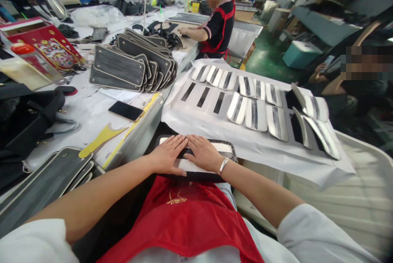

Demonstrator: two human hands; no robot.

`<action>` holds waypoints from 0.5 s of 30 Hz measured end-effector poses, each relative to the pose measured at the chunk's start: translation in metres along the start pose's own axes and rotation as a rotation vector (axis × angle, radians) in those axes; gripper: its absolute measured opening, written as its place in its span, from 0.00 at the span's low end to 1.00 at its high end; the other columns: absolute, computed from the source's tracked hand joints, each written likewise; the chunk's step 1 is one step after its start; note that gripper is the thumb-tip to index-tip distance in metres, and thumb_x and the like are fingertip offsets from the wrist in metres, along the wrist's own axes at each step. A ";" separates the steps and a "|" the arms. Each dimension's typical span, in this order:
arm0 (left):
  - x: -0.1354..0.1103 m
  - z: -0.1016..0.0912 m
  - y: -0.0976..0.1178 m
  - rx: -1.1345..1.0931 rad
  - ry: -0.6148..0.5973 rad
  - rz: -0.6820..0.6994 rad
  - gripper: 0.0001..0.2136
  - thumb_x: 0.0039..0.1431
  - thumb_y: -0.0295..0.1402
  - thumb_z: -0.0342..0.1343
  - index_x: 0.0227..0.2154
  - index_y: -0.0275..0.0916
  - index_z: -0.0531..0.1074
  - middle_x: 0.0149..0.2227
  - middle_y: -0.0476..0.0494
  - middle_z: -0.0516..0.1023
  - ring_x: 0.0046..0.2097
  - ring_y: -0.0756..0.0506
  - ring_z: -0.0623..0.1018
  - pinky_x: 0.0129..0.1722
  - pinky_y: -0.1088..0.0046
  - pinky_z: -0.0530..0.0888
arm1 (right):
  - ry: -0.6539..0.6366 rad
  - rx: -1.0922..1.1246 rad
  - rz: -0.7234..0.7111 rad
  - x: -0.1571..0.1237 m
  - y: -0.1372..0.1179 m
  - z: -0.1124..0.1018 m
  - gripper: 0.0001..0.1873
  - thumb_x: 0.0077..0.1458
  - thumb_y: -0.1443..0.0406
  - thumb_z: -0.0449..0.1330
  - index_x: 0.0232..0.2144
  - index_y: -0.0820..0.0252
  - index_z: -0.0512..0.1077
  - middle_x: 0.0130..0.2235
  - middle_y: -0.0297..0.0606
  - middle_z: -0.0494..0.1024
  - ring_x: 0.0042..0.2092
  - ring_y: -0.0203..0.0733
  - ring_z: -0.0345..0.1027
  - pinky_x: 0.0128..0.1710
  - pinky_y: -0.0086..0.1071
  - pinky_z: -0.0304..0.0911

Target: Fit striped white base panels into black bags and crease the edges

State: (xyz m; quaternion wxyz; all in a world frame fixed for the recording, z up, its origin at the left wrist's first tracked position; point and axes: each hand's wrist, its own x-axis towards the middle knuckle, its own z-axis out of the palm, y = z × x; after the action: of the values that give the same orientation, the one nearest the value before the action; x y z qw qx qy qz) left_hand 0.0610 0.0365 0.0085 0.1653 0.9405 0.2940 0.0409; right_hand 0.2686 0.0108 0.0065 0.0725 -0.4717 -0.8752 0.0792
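Observation:
Both my hands lie flat on a padded panel (225,147) in front of my red apron (187,218). The panel has a white face, a dark band across its middle and a dark rim. My left hand (168,154) rests on its left part with the fingers stretched out. On the right part is my right hand (205,154), also flat, its fingertips touching those of the left. The hands cover much of the panel's middle. Beyond it, several white strips with grey bands (256,114) lie in rows on a white sheet (190,120).
On the left table are stacked grey panels (119,68), a black phone (125,111), a yellow tool (102,138) and more grey panels (46,185). A co-worker in a red apron (219,30) stands ahead. Another person (340,85) is at the right.

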 end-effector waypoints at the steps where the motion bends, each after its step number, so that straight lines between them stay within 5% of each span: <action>1: 0.002 0.000 0.001 0.004 0.005 0.001 0.52 0.43 0.63 0.50 0.62 0.26 0.49 0.65 0.27 0.48 0.66 0.36 0.49 0.63 0.62 0.41 | 0.012 -0.011 0.006 0.002 -0.003 0.001 0.32 0.61 0.51 0.46 0.58 0.69 0.60 0.61 0.51 0.60 0.61 0.53 0.52 0.61 0.44 0.46; 15: -0.003 -0.001 0.005 0.379 0.015 -0.055 0.37 0.58 0.56 0.39 0.60 0.31 0.56 0.61 0.32 0.61 0.62 0.39 0.60 0.61 0.61 0.49 | 0.087 -0.264 0.241 -0.052 0.014 -0.008 0.27 0.62 0.55 0.49 0.54 0.71 0.65 0.56 0.52 0.66 0.57 0.52 0.59 0.57 0.44 0.51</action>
State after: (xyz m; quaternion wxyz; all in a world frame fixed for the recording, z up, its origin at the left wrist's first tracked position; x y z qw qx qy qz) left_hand 0.0610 0.0312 0.0115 -0.0158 0.9461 0.3234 -0.0127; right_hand 0.3098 -0.0240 0.0091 0.0377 -0.5816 -0.8112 -0.0489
